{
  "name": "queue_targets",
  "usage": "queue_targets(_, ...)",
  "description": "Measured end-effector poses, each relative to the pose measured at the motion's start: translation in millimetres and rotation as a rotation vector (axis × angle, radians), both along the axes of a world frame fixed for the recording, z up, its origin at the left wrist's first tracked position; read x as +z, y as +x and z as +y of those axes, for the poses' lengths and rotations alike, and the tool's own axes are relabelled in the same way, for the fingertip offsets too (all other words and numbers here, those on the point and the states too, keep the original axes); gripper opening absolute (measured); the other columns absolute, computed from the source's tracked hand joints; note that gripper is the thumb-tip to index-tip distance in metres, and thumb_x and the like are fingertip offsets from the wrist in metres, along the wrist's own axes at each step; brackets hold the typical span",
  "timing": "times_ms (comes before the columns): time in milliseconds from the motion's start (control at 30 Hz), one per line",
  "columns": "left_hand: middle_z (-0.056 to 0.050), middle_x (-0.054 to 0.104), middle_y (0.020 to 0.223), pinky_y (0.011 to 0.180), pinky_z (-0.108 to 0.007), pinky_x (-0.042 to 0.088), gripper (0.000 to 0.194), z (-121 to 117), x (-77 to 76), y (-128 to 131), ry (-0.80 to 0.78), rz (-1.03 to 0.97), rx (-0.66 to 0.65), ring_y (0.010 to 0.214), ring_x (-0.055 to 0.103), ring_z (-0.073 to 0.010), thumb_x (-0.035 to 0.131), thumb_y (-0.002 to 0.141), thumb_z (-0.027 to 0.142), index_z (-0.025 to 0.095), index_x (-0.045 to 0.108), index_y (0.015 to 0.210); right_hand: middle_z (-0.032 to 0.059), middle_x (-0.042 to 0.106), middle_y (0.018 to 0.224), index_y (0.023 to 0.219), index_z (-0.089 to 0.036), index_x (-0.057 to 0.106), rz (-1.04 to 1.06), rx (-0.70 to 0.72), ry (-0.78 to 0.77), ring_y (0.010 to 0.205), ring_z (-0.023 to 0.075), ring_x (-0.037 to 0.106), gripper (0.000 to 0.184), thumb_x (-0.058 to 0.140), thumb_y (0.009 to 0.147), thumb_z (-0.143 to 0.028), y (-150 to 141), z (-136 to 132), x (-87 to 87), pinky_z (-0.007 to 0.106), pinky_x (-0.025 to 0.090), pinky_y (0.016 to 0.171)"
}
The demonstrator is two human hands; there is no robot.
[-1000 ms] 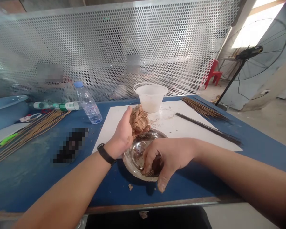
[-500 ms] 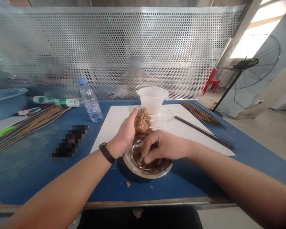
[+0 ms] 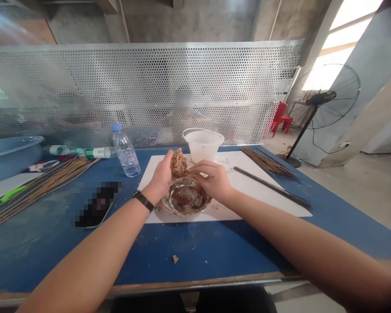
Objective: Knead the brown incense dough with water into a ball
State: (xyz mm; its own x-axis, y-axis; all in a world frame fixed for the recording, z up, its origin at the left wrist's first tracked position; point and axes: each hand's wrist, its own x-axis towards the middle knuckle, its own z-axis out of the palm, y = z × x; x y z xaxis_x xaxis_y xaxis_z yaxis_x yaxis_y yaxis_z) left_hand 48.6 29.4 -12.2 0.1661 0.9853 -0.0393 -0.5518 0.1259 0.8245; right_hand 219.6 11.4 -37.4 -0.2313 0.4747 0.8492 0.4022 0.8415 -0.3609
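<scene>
A rough brown lump of clay-like paste (image 3: 179,162) rests in my left hand (image 3: 161,177), which is closed round its left side with the thumb up. My right hand (image 3: 215,179) reaches in from the right, its fingers stretched out toward the lump's lower right side, over the far rim of a shiny metal bowl (image 3: 186,212). Whether those fingertips touch the lump I cannot tell. Brown residue coats the bowl's inside. The bowl sits below both hands, over the near edge of a white board (image 3: 247,198).
A white plastic bucket (image 3: 203,148) stands behind the lump. Left are a water bottle (image 3: 127,154), a phone (image 3: 101,204), thin brown sticks (image 3: 48,182) and a blue basin (image 3: 13,158). Right lie dark rods (image 3: 270,186) and more sticks (image 3: 267,163). A perforated metal screen (image 3: 124,87) closes the back.
My right hand has come up out of the bowl to the lump, its fingers now extended. The bowl now sits farther from the table's front edge. My left hand keeps the lump.
</scene>
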Motion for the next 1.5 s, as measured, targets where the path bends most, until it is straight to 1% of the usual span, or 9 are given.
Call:
queue_targets(267,-0.003,0.073,0.073,0.063,-0.028,0.06,0.035,-33.0,11.1,8.4,-0.154,-0.152,-0.141,0.063,0.07,-0.0147,0.042,0.102,0.033,0.016,0.067,0.085,0.009,0.077,0.107,0.11,-0.023,0.076,-0.098,-0.033,0.275,0.1,0.0225,0.07,0.029,0.051,0.099,-0.014,-3.2,-12.2,8.9,0.046,0.062,0.089)
queue_targets(467,0.001,0.068,0.065,0.052,-0.022,0.053,0.034,-45.2,14.5,14.8,-0.255,-0.276,0.01,0.053,0.065,-0.0105,0.04,0.102,0.028,0.017,0.065,0.08,0.0166,0.069,0.126,0.13,-0.015,0.067,-0.309,-0.073,0.221,0.118,0.0277,0.061,0.038,0.043,0.1,-0.013,-13.1,-20.8,0.9,0.052,0.058,0.101)
queue_targets(600,0.001,0.066,0.063,0.05,-0.023,0.053,0.033,-44.6,12.9,15.6,-0.258,-0.337,-0.012,0.05,0.063,-0.0104,0.041,0.1,0.027,0.018,0.063,0.078,0.0126,0.073,0.121,0.12,-0.018,0.073,-0.246,-0.006,0.231,0.122,0.0278,0.06,0.033,0.048,0.099,-0.013,-10.5,-21.6,7.7,0.053,0.057,0.103)
queue_targets(733,0.0,0.064,0.063,0.053,-0.026,0.057,0.027,-39.3,8.9,12.2,-0.146,-0.206,-0.199,0.05,0.062,-0.0123,0.044,0.097,0.023,0.017,0.064,0.079,0.0061,0.076,0.109,0.094,-0.025,0.079,-0.147,0.063,0.158,0.112,0.0251,0.065,0.024,0.058,0.095,-0.013,-3.7,-21.5,21.8,0.049,0.059,0.096)
queue_targets(833,-0.001,0.065,0.063,0.057,-0.029,0.059,0.027,-37.9,9.6,8.6,-0.122,-0.08,-0.273,0.052,0.064,-0.014,0.047,0.096,0.024,0.017,0.065,0.078,0.0083,0.071,0.116,0.095,-0.024,0.075,-0.107,0.07,0.117,0.113,0.0255,0.064,0.018,0.063,0.089,-0.011,-1.7,-23.5,27.1,0.049,0.057,0.098)
queue_targets(1033,-0.006,0.074,0.08,0.067,-0.033,0.061,0.028,-43.3,18.4,3.6,-0.069,0.161,-0.277,0.065,0.07,-0.0183,0.05,0.099,0.033,0.018,0.074,0.096,0.0141,0.053,0.131,0.11,-0.024,0.059,-0.065,-0.032,0.027,0.128,0.0332,0.052,0.04,0.075,0.075,-0.017,-1.1,-17.6,22.5,0.054,0.049,0.106)
queue_targets(1267,-0.011,0.076,0.108,0.086,-0.032,0.055,0.035,-28.6,5.8,-11.5,0.319,0.527,-0.274,0.103,0.069,-0.0264,0.067,0.091,0.049,0.018,0.077,0.103,0.0139,0.061,0.119,0.122,-0.02,0.056,-0.135,-0.085,0.2,0.113,0.0312,0.057,0.046,0.07,0.078,-0.015,-0.9,-7.4,5.1,0.051,0.052,0.097)
queue_targets(1400,-0.012,0.075,0.102,0.082,-0.037,0.053,0.047,-15.0,0.5,-21.6,0.347,0.62,-0.27,0.097,0.068,-0.0279,0.066,0.088,0.059,0.015,0.075,0.101,0.0122,0.067,0.111,0.116,-0.02,0.062,-0.139,-0.108,0.166,0.106,0.0303,0.061,0.037,0.075,0.08,-0.022,-0.8,-7.2,5.5,0.051,0.055,0.093)
queue_targets(1500,-0.01,0.074,0.095,0.076,-0.036,0.052,0.046,-8.3,2.3,-28.8,0.407,0.713,-0.192,0.088,0.067,-0.0251,0.073,0.082,0.059,0.015,0.073,0.098,0.0148,0.069,0.114,0.121,-0.016,0.064,-0.18,-0.088,0.048,0.108,0.0316,0.062,0.047,0.081,0.08,-0.031,-1.9,-10.7,12.8,0.052,0.056,0.094)
